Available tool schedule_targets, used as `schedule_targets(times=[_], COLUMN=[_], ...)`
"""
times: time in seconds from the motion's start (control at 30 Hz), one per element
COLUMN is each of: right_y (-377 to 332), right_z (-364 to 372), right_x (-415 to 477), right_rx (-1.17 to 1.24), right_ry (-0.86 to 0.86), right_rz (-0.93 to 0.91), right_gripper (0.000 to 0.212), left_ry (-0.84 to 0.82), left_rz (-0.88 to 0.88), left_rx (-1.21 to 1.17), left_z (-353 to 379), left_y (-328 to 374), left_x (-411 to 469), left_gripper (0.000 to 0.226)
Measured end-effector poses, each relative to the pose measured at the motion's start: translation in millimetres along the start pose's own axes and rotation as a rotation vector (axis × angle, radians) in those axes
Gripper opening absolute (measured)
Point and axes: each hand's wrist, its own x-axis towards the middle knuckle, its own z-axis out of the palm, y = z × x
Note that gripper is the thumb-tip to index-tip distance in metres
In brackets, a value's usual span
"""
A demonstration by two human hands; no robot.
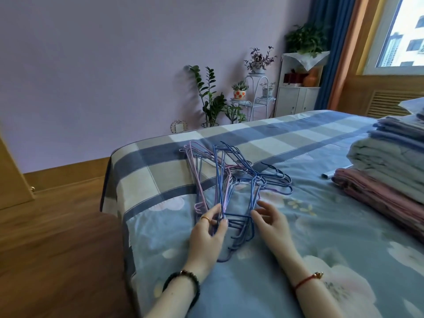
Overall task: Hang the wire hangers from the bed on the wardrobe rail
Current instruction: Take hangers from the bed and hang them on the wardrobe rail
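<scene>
Bed: covered with a blue sheet with a floral print and a check border.

Wire hangers: one loose pile, blue, pink and lilac, lying flat on the bed towards its far left corner, just inside the left edge. The hooks fanned out on the pile's right side and the wires overlapped.

Left hand: at the near end of the pile, thumb and curled fingers pinching several blue wires. It wore a ring on one finger and a dark bead bracelet at the wrist.

Right hand: beside the pile's near right side, half open, fingers loosely bent, fingertips against a blue wire. No grip was visible. A red cord circled the wrist.

Folded bedding: stacked on the bed's right side, well apart from the hangers.

Potted plants: against the far wall, beyond the bed's far edge.
</scene>
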Motion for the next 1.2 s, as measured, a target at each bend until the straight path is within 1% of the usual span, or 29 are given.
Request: schedule_targets(times=[0.1,0.17,0.3,0.4,0.5,0.63,0.77,0.87,1.03,1.2], right_y=[3.6,4.8,4.3,3.5,3.2,-0.2,-10.1,-27.5,-66.1,-111.0], right_z=[3.6,4.9,5.2,4.3,2.6,1.2,2.3,3.2,12.8,37.7], right_x=[1.1,1.0,2.3,2.3,2.6,0.4,-5.6,-11.9,-27.4,-48.7], right_rx=[-0.074,-0.065,0.105,0.213,0.287,0.364,0.409,0.448,0.518,0.555], right_ry=[-0.019,-0.051,-0.088,-0.107,-0.138,-0.17,-0.186,-0.211,-0.256,-0.36], right_rz=[-0.009,0.018,0.135,0.238,0.303,0.328,0.288,0.225,0.103,-0.005], right_gripper=[0.04,0.042,0.036,0.036,0.031,0.029,0.028,0.023,0.027,0.029], left_ry=[0.033,0.065,0.068,0.037,0.004,-0.009,0.047,0.051,0.045,0.115], left_rz=[-0.047,-0.065,-0.051,-0.032,-0.063,-0.093,-0.121,-0.101,-0.021,0.059], left_rx=[-0.03,-0.028,0.033,0.056,-0.003,-0.088,-0.245,-0.338,-0.42,-0.443], left_z=[5.3,7.2,10.8,11.3,8.0,2.4,-5.1,-17.5,-54.1,-104.2], left_y=[-2.5,-5.9,-10.5,-9.5,-10.2,-9.1,-4.0,5.7,33.5,68.3], left_x=[12.3,18.7,23.8,24.5,24.7,20.3,16.6,11.9,5.4,-5.3], left_gripper=[0.033,0.035,0.039,0.041,0.04,0.041,0.034,0.032,0.024,0.022])
